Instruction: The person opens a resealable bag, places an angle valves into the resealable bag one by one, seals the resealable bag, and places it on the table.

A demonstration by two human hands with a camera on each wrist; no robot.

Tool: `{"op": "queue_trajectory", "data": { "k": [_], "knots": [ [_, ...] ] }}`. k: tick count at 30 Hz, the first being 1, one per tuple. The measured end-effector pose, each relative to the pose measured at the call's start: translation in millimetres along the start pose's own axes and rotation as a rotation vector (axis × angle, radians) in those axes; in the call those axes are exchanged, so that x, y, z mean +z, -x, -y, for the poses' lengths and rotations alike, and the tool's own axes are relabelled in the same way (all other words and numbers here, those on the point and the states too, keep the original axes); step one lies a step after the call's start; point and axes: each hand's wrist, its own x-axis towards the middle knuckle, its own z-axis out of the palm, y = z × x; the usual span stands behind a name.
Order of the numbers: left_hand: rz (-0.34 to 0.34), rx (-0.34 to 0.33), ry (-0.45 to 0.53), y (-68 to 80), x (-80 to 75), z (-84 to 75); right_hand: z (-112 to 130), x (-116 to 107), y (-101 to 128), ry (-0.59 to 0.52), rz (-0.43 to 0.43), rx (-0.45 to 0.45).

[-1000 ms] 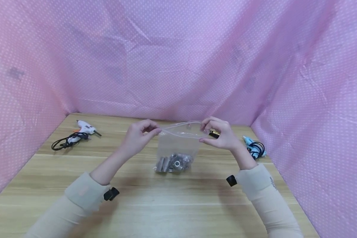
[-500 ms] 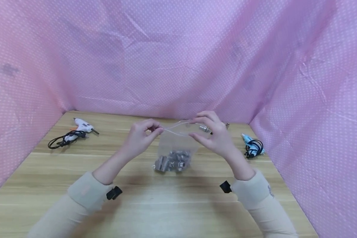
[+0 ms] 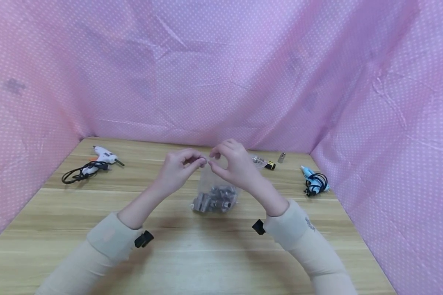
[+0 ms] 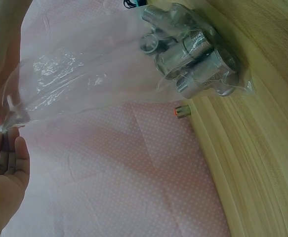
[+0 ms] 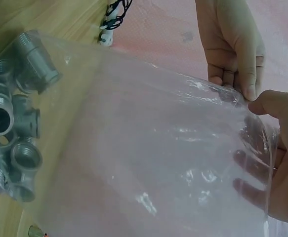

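— What's different from a second ago?

— The right hand has slid along the top edge of the clear bag from the right of centre frame until it sits beside the left hand. Both now pinch the bag's mouth at nearly the same spot — thumb against fingers, clenched on the plastic.

— So the strip is being pressed shut?

— That's my reading: the mouth gaped wide before, and now looks closed along most of its length. I'd judge the sealing nearly done.

— And where's the bag itself?

— Middle of the head view, hanging from both hands, its bottom resting on the counter with the metal pipe fittings heaped inside.

— Anything unclear?

— Whether the strip has truly locked — the plastic is too glossy to tell. The right hand also covers the bag's upper right, and the small bits behind it are hard to identify.
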Motion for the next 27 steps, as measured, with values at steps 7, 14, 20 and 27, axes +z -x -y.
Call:
{"op": "queue_trajectory", "data": {
  "k": [7, 14, 20, 27],
  "knots": [
    [-0.041, -0.002, -0.033, 1.1, -1.3, 1.8, -1.0, 5.7, -2.6, -0.053, 0.008, 0.023],
    [-0.05, 0.044, -0.051, 1.0, -2.3, 1.0, -1.3, 9.0, -5.3, -0.086, 0.019, 0.041],
    [-0.04, 0.096, -0.075, 0.4, -2.8, 1.9, -0.5, 8.8, -5.2, -0.089, 0.046, 0.052],
    [-0.044, 0.119, -0.079, 3.3, -1.0, 3.4, 2.0, 7.6, -5.5, -0.056, 0.049, 0.035]
  ]
}}
